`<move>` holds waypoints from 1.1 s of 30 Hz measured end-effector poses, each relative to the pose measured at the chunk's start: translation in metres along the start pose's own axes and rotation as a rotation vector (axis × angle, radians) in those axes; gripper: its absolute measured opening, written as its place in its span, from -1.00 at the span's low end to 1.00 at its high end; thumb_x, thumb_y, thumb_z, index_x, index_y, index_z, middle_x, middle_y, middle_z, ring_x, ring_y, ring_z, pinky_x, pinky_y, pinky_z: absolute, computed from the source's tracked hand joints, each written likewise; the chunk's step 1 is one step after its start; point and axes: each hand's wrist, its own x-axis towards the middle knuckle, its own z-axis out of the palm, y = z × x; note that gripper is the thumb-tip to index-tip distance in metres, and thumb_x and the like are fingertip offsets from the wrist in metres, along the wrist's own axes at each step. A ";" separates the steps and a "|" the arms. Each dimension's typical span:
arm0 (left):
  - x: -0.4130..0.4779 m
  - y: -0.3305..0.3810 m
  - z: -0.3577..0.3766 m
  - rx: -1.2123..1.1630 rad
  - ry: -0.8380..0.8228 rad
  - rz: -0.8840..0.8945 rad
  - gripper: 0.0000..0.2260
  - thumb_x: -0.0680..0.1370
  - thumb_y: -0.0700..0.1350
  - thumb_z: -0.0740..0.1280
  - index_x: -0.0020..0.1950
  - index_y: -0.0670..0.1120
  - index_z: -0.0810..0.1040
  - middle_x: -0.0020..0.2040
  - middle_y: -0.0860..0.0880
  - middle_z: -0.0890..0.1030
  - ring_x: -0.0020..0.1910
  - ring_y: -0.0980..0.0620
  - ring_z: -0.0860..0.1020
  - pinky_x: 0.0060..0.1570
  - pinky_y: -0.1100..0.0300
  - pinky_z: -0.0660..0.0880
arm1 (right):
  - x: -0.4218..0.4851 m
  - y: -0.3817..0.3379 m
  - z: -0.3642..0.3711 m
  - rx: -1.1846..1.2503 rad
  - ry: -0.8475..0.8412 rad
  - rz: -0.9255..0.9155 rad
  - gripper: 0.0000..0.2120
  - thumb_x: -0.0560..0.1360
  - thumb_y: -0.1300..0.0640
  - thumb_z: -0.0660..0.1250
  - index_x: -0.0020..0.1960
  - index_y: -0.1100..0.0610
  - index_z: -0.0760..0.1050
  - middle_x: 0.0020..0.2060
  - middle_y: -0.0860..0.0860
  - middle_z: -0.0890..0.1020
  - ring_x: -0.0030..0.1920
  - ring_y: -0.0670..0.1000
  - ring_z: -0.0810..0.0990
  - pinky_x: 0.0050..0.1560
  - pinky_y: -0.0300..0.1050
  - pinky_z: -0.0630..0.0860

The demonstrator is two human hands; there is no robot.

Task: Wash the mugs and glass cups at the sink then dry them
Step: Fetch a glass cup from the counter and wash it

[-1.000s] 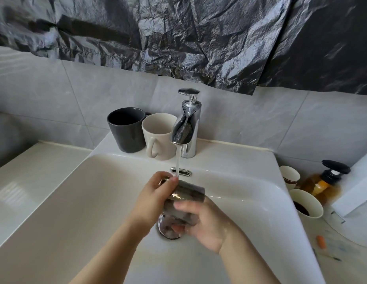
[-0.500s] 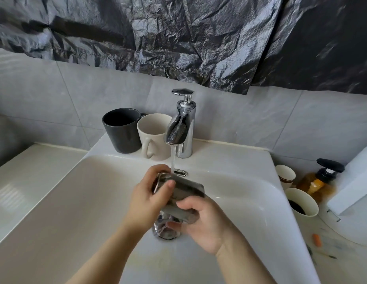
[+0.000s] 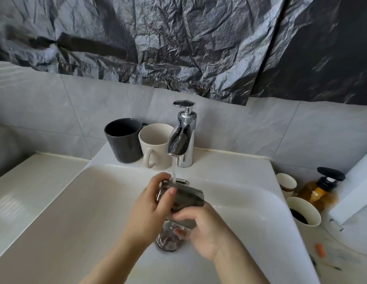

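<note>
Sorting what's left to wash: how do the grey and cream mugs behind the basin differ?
The grey mug is dark, the cream mug pale. The grey mug's handle points rearward, mostly hidden; the cream mug's faces the basin. The cream mug stands nearer the faucet. Both stand upright on the sink ledge.

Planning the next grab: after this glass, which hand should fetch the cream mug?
Left, probably. The left hand grips the glass on the side nearer the cream mug, left of the tap; the right hand cradles the glass from below.
</note>
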 end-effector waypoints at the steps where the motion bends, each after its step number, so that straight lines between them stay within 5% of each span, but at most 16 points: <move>1: 0.002 0.000 -0.004 0.098 -0.075 0.063 -0.73 0.37 0.31 0.16 0.06 0.43 0.34 -0.06 0.19 0.58 -0.10 0.20 0.54 -0.08 0.19 0.48 | 0.000 0.000 -0.003 0.101 -0.005 0.021 -0.74 0.37 0.39 0.23 -0.18 0.12 0.63 -0.25 0.08 0.65 -0.19 0.03 0.57 -0.16 -0.06 0.38; 4: 0.008 0.008 -0.013 0.151 -0.308 0.003 -0.77 0.48 0.27 0.19 0.12 0.41 0.30 0.03 0.15 0.56 -0.05 0.16 0.57 -0.16 0.25 0.50 | -0.001 0.003 -0.001 0.176 -0.008 -0.094 -0.75 0.33 0.36 0.26 -0.24 0.10 0.66 -0.25 0.10 0.67 -0.21 0.08 0.62 -0.11 -0.01 0.45; 6: 0.009 0.013 -0.011 -0.198 -0.272 -0.278 -0.92 0.58 0.11 0.23 0.04 0.28 0.45 -0.16 0.04 0.60 -0.33 0.05 0.55 -0.45 0.27 0.40 | 0.003 0.011 0.004 -0.092 0.072 -0.234 -0.72 0.23 0.28 0.32 -0.13 0.08 0.66 -0.17 0.09 0.71 -0.12 0.09 0.67 -0.02 0.03 0.55; 9: 0.009 0.011 -0.006 -0.479 -0.194 -0.553 -0.79 0.56 0.13 0.23 -0.05 0.06 0.58 -0.31 -0.06 0.55 -0.42 0.00 0.45 -0.49 0.27 0.25 | 0.010 0.025 0.012 -0.630 0.113 -0.256 -0.64 0.19 -0.02 0.36 -0.02 -0.06 0.61 -0.11 -0.01 0.70 0.02 -0.01 0.64 0.12 -0.01 0.56; 12: 0.007 0.001 -0.008 -0.362 -0.086 -0.325 -0.83 0.44 0.16 0.33 0.00 0.19 0.55 -0.28 0.08 0.58 -0.38 0.09 0.47 -0.47 0.25 0.35 | 0.013 0.019 0.009 -0.329 0.008 -0.169 -0.71 0.23 0.09 0.34 -0.06 0.04 0.64 -0.19 -0.04 0.70 -0.08 -0.06 0.66 -0.04 -0.20 0.55; 15: 0.011 -0.010 -0.022 -0.024 -0.078 0.161 -0.71 0.36 0.21 0.26 0.05 0.48 0.39 -0.02 0.21 0.58 -0.04 0.20 0.54 -0.04 0.32 0.46 | 0.007 -0.001 0.004 0.345 -0.274 -0.061 -0.67 0.16 0.21 0.28 -0.13 0.14 0.69 -0.15 0.11 0.69 -0.12 0.08 0.65 -0.09 0.01 0.48; 17: 0.012 -0.007 -0.027 0.009 -0.146 0.165 -0.69 0.34 0.24 0.23 0.07 0.46 0.38 -0.03 0.22 0.58 -0.10 0.20 0.55 -0.12 0.30 0.47 | 0.004 -0.002 0.003 0.410 -0.366 -0.102 -0.55 0.10 0.23 0.30 -0.03 0.18 0.67 -0.05 0.16 0.68 -0.06 0.11 0.67 -0.03 0.12 0.48; 20: 0.014 0.010 -0.027 -0.292 -0.327 -0.285 -0.66 0.33 0.31 0.27 0.03 0.20 0.53 -0.31 0.07 0.58 -0.47 0.07 0.46 -0.51 0.24 0.29 | 0.006 0.018 0.006 -0.162 -0.224 -0.243 -0.57 0.20 0.28 0.24 0.05 0.13 0.58 -0.07 0.11 0.64 -0.04 0.04 0.63 -0.07 -0.09 0.52; 23: 0.012 0.009 -0.019 -0.445 -0.337 -0.609 -0.63 0.46 0.23 0.30 -0.01 -0.06 0.55 -0.38 -0.10 0.48 -0.55 0.01 0.39 -0.57 0.31 0.21 | 0.015 0.038 0.008 -0.800 0.049 -0.227 -0.49 0.21 0.06 0.26 0.17 -0.07 0.47 0.04 0.09 0.59 0.02 0.01 0.61 0.09 -0.05 0.57; 26: 0.007 0.004 -0.011 -0.392 -0.154 -0.363 -0.83 0.40 0.12 0.40 -0.08 0.10 0.55 -0.36 0.01 0.53 -0.49 0.07 0.45 -0.52 0.25 0.32 | 0.009 0.022 0.009 -0.364 -0.034 -0.172 -0.64 0.27 0.27 0.25 0.00 0.06 0.63 -0.08 0.15 0.68 -0.09 0.07 0.66 0.06 0.10 0.53; 29: 0.009 -0.006 -0.015 -0.100 -0.146 0.052 -0.67 0.31 0.22 0.31 0.06 0.26 0.45 -0.10 0.20 0.60 -0.20 0.19 0.56 -0.20 0.30 0.50 | -0.002 0.000 0.002 0.383 -0.245 -0.072 -0.68 0.29 0.37 0.19 -0.16 0.19 0.69 -0.15 0.19 0.69 -0.18 0.12 0.68 -0.10 0.12 0.54; 31: 0.008 -0.002 -0.014 -0.154 -0.193 -0.012 -0.68 0.29 0.26 0.28 0.02 0.32 0.45 -0.16 0.19 0.60 -0.31 0.15 0.54 -0.34 0.29 0.47 | -0.006 -0.001 0.000 0.436 -0.285 -0.087 -0.64 0.26 0.37 0.21 -0.02 0.25 0.65 -0.07 0.24 0.66 -0.13 0.19 0.67 -0.19 0.07 0.60; 33: 0.009 0.004 -0.010 -0.348 -0.174 -0.193 -0.73 0.31 0.24 0.33 -0.04 0.22 0.51 -0.31 0.05 0.56 -0.46 0.05 0.47 -0.52 0.23 0.36 | -0.005 0.003 -0.001 0.174 -0.206 -0.137 -0.56 0.26 0.35 0.21 0.10 0.17 0.57 -0.05 0.18 0.67 -0.10 0.16 0.65 -0.21 -0.02 0.59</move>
